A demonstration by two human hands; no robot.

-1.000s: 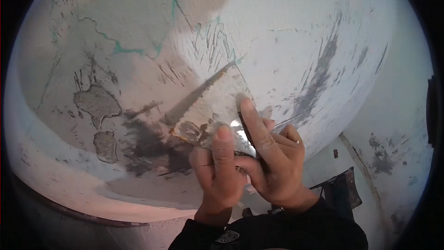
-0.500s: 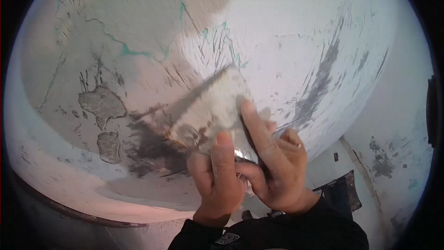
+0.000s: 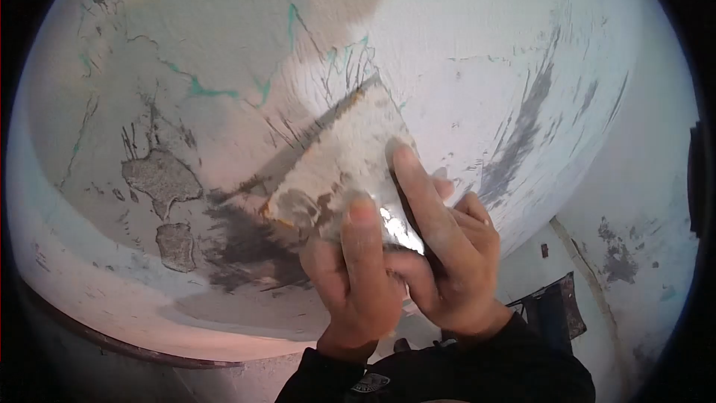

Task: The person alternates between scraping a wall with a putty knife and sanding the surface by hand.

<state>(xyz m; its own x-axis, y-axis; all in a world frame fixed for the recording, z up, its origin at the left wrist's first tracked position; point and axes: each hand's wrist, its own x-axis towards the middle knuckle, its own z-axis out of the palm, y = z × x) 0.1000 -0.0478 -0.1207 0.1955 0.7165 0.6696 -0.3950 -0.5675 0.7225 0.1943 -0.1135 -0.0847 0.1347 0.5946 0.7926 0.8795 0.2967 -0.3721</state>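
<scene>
Both my hands hold a wide metal scraper blade, caked with white filler, pressed flat against a painted wall. My left hand grips its lower part with the index finger stretched up on the blade. My right hand holds it from the right, index finger laid along the blade's right edge. The scraper's handle is hidden under my fingers. The wall around the blade is white with scratches, grey bare patches and green paint lines.
A dark metal object stands at the lower right near the wall's foot. A curved dark edge runs along the lower left. My dark sleeves fill the bottom middle.
The scraper blade has slid upward along the wall, and both hands have followed it up a little.
</scene>
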